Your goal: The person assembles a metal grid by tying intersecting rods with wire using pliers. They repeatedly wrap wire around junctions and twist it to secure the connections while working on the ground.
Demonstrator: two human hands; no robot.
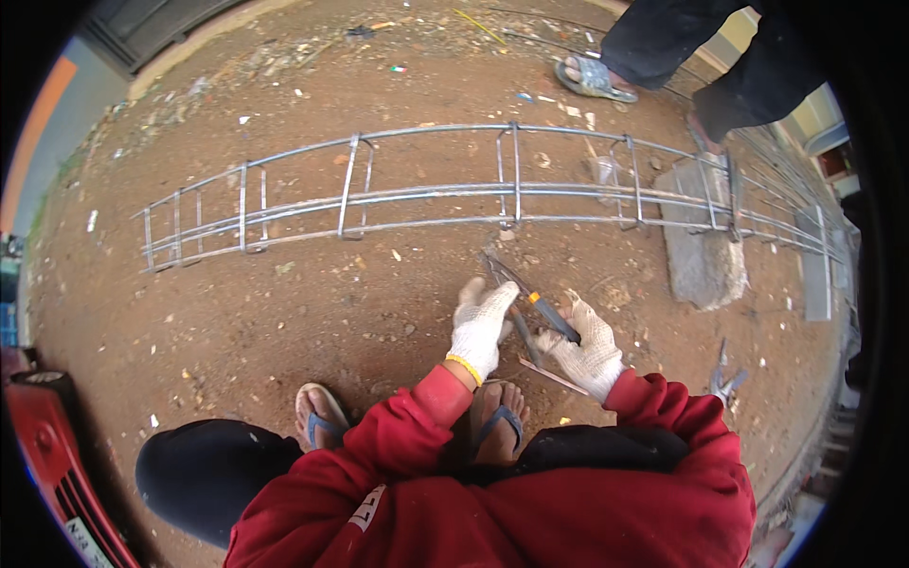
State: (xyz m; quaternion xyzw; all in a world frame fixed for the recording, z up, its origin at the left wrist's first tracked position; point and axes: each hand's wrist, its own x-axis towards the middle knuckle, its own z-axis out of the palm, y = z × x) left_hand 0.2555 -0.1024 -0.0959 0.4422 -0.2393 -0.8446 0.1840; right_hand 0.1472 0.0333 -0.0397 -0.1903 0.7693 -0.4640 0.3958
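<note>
A pair of pincers (549, 310) with long dark handles and an orange band points away from me, its jaws just short of the near bar of a steel rebar cage (426, 195). White knitted gloves cover both hands. My right hand (589, 346) is closed at the ends of the pincers' handles. Fingers of my left hand (479, 327) close against the other handle, nearer the jaws; their undersides are hidden. A thin reddish-brown strip (554, 376) shows below the right hand. The cage runs across in front of me, its long bars joined by several rectangular stirrups.
A rough stone slab (705, 260) lies under the cage's right part. Another pair of pliers (724, 383) rests on the dirt at my right. Another person's sandalled foot (597, 79) stands beyond the cage. A grey plank (816, 270) is far right, a red vehicle (57, 445) lower left.
</note>
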